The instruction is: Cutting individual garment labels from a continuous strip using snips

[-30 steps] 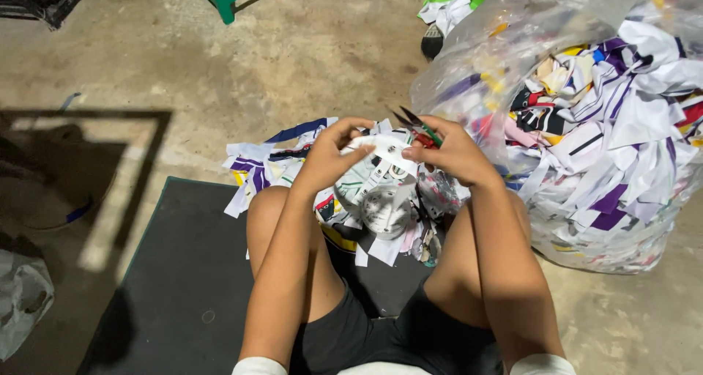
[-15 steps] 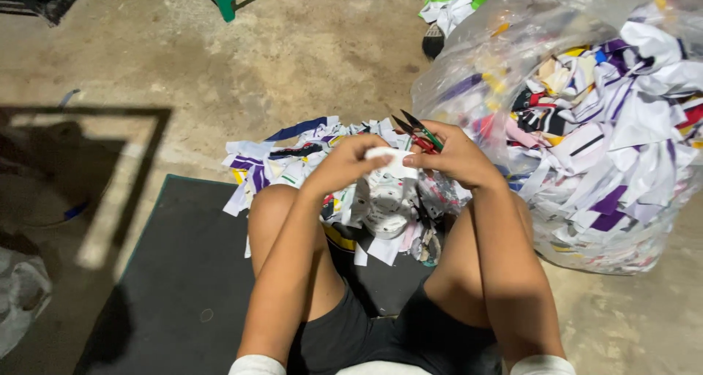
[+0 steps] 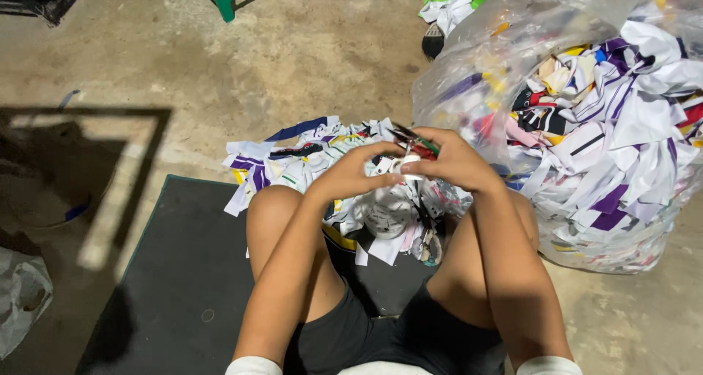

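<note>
Fabric scrap, small and white, sits pinched between our hands above the heap of cuttings on the floor. Our left hand grips its edge; our right hand is closed on what look like small snips, blades pointing to ten o'clock. We judge trimming is underway; next calls for steady tension on the scrap. A clear sack of offcuts stands at two o'clock.

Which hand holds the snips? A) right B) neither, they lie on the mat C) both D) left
A: the right hand grips the snips, whose dark blades and red-green handles stick out past its fingers, while the left hand pinches a white scrap beside them.
</note>
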